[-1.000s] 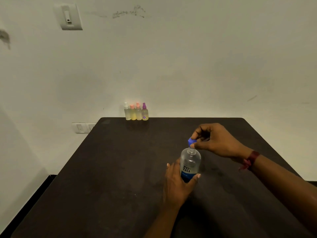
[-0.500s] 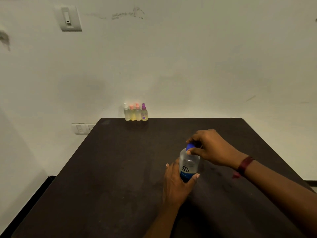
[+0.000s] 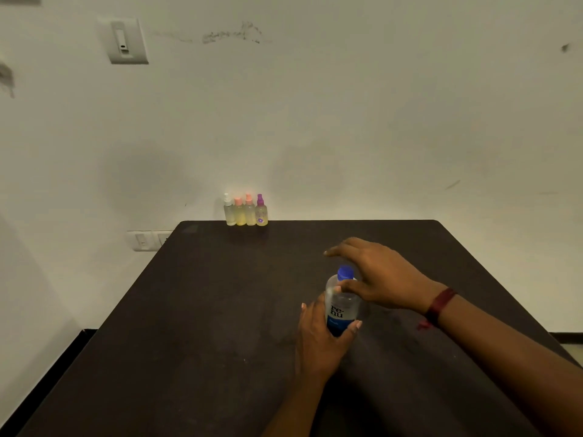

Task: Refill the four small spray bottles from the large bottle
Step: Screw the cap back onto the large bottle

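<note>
The large clear bottle [image 3: 342, 305], with a blue label band and a blue cap [image 3: 345, 273] on its neck, stands upright on the dark table [image 3: 205, 310]. My left hand [image 3: 318, 335] grips its lower body from the near side. My right hand [image 3: 375, 272] hovers just behind and right of the cap with its fingers stretched out to the left and its thumb at the bottle's shoulder; it holds nothing. Several small spray bottles [image 3: 246, 212] with white, orange and purple tops stand in a tight row at the table's far edge, against the wall.
The table's far edge meets a pale wall [image 3: 347, 121]. A switch plate [image 3: 126, 41] is mounted high on the wall at the left, and a socket [image 3: 145, 240] sits beside the table's far left corner. A black floor strip runs along the left.
My right hand brought the blue cap down onto the bottle's neck, then released it and spread its fingers. The left hand and bottle stayed in place.
</note>
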